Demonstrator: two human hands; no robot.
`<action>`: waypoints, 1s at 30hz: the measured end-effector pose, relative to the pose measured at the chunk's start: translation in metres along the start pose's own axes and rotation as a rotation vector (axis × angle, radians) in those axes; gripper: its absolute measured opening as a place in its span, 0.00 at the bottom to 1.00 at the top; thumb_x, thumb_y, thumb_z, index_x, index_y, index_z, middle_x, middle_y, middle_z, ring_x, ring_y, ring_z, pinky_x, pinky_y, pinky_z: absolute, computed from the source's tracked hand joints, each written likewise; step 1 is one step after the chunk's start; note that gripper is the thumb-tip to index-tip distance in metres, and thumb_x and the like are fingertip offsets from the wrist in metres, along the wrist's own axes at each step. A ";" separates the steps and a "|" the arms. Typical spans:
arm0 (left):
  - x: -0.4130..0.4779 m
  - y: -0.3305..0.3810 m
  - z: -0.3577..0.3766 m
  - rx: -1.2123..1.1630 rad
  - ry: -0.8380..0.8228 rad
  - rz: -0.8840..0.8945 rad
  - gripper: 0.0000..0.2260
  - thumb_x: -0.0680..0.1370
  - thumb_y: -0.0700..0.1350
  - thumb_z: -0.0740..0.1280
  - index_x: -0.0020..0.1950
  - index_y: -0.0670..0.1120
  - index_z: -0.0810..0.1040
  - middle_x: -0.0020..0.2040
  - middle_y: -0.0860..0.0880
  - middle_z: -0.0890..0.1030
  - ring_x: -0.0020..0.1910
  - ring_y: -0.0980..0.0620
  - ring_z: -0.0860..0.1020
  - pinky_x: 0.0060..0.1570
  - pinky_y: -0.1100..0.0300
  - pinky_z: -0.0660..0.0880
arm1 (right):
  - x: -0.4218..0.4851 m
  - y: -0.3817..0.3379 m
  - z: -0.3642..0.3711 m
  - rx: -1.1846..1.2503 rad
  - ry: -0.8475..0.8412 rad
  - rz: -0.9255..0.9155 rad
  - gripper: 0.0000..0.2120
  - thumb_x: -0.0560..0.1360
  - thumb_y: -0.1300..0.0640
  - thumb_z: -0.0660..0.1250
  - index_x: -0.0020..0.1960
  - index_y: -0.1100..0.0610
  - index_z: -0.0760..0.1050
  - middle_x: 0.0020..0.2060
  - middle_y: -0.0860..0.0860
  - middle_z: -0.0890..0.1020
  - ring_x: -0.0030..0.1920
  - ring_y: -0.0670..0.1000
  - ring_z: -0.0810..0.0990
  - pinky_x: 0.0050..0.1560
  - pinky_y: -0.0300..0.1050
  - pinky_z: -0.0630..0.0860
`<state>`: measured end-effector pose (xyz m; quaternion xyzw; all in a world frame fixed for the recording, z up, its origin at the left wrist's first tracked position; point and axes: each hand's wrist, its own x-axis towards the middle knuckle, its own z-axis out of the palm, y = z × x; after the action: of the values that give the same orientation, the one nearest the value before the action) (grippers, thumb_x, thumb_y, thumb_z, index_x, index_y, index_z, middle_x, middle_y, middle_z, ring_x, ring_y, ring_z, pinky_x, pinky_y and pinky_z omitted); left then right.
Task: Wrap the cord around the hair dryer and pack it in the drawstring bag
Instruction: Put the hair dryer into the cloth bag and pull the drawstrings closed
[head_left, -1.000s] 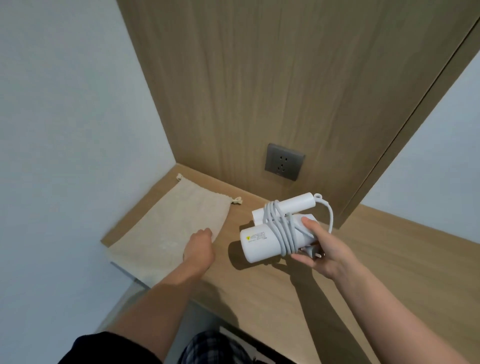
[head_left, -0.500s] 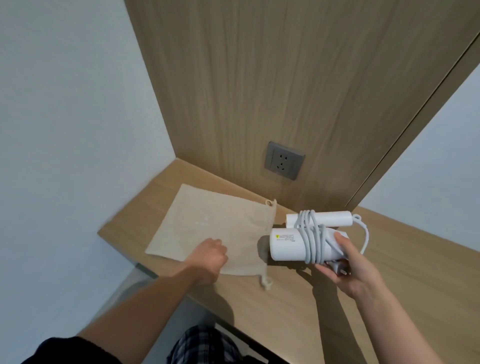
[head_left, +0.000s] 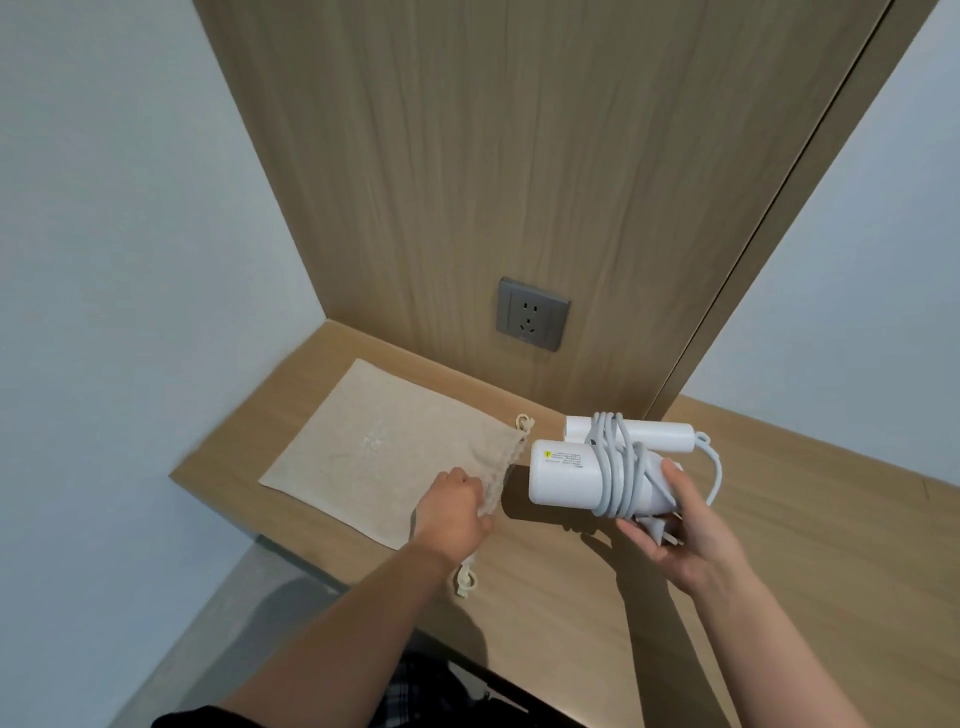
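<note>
A white hair dryer (head_left: 563, 473) with its grey-white cord (head_left: 615, 467) wound around body and folded handle is held just above the wooden desk (head_left: 779, 519) by my right hand (head_left: 680, 530). The plug lies against my right palm and a loose loop of cord sticks out to the right. A beige drawstring bag (head_left: 384, 452) lies flat on the desk to the left, its gathered mouth facing the dryer's nozzle. My left hand (head_left: 454, 512) pinches the bag's near edge at the mouth and lifts it slightly. One knotted drawstring end (head_left: 161, 422) shows at the mouth's far corner.
A grey wall socket (head_left: 532, 321) sits in the wooden back panel (head_left: 519, 182) above the desk. White walls close the desk on the left and far right. The other drawstring end (head_left: 465, 584) hangs near the desk's front edge under my left wrist.
The bag has been turned so that its mouth faces the dryer. My left hand slid from the bag's bottom edge to its mouth. The dryer shifted to the right of the bag.
</note>
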<state>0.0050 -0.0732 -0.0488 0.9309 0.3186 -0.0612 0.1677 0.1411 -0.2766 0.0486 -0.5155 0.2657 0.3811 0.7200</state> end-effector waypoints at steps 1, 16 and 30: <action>0.000 -0.001 -0.002 -0.057 -0.010 -0.020 0.09 0.76 0.50 0.65 0.52 0.46 0.77 0.54 0.47 0.76 0.55 0.48 0.74 0.51 0.56 0.73 | 0.001 0.000 -0.004 0.004 0.003 0.001 0.12 0.70 0.52 0.73 0.45 0.57 0.74 0.48 0.57 0.77 0.47 0.55 0.80 0.40 0.60 0.82; -0.014 0.034 -0.036 -0.746 -0.043 -0.074 0.07 0.76 0.43 0.69 0.38 0.45 0.78 0.34 0.49 0.78 0.33 0.54 0.73 0.37 0.62 0.70 | 0.017 0.014 -0.037 -0.293 -0.070 0.174 0.17 0.68 0.49 0.72 0.51 0.58 0.77 0.46 0.59 0.81 0.43 0.58 0.81 0.31 0.55 0.82; -0.024 0.045 -0.034 -0.752 0.077 -0.139 0.09 0.73 0.49 0.67 0.32 0.58 0.74 0.35 0.57 0.75 0.35 0.55 0.75 0.45 0.51 0.77 | 0.018 0.040 -0.028 -0.011 -0.078 0.084 0.09 0.73 0.54 0.69 0.48 0.59 0.74 0.48 0.58 0.78 0.49 0.56 0.79 0.37 0.57 0.80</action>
<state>0.0139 -0.1083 0.0006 0.7823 0.3871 0.0837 0.4807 0.1189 -0.2911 0.0035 -0.4926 0.2567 0.4324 0.7103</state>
